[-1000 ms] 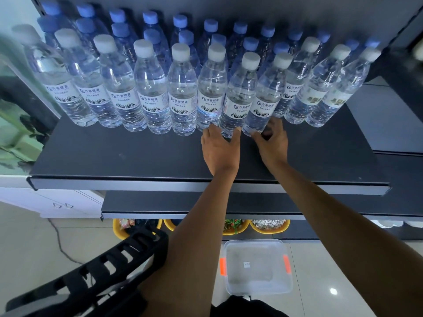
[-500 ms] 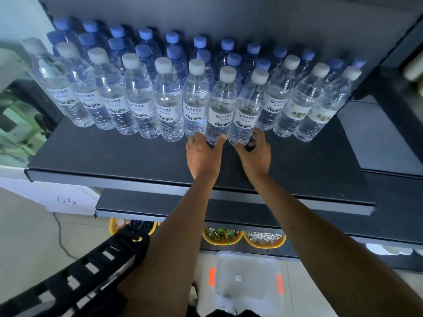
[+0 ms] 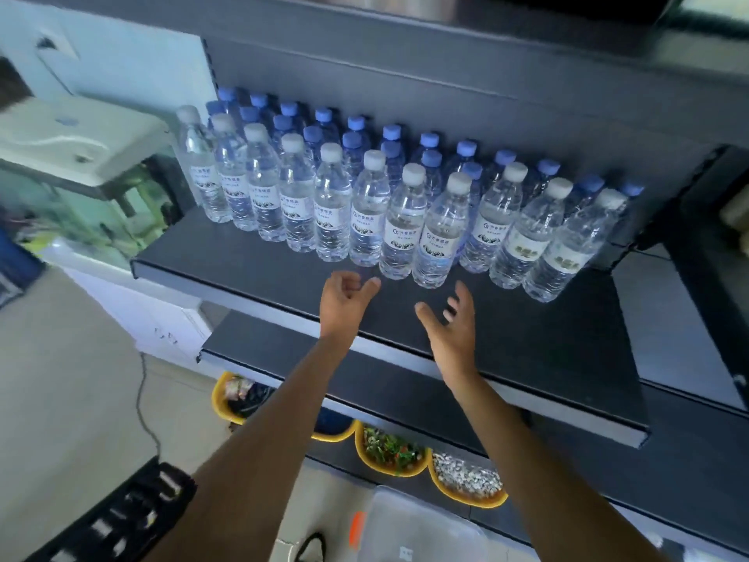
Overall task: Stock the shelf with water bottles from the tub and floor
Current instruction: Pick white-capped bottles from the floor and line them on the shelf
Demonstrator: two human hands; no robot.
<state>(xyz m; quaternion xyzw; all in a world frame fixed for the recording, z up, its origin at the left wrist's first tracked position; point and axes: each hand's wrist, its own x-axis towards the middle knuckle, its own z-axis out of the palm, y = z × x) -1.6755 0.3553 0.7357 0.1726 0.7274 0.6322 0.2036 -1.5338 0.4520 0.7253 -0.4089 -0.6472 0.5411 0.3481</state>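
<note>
A: Position of the water bottles [image 3: 405, 229] is to be recorded.

B: A white-capped row is seen standing upright across the shelf [image 3: 527, 350], set back from its front edge. Blue-capped bottles [image 3: 389, 133] are packed in rows behind it, against the back panel of the shelf.

A: And the grips?

B: The left hand [image 3: 344, 302] is held over the bare front strip of the shelf, just before the middle of the white-capped row. Its grip is loosely spread, the fingers slightly curled, and nothing is held. Contact with the nearest bottle cannot be told. The right hand [image 3: 450, 322] is held beside it, toward the right end of the shelf. Its grip is spread, nothing is held, and it is kept apart from the bottles.

A: Below the shelf?

B: A clear tub [image 3: 425, 521] with an orange latch is noted on the floor under the shelf's front edge. Yellow bowls [image 3: 391, 452] are lined up beneath the lower board. A black crate [image 3: 121, 517] is seen on the floor, left of the shelf.
</note>
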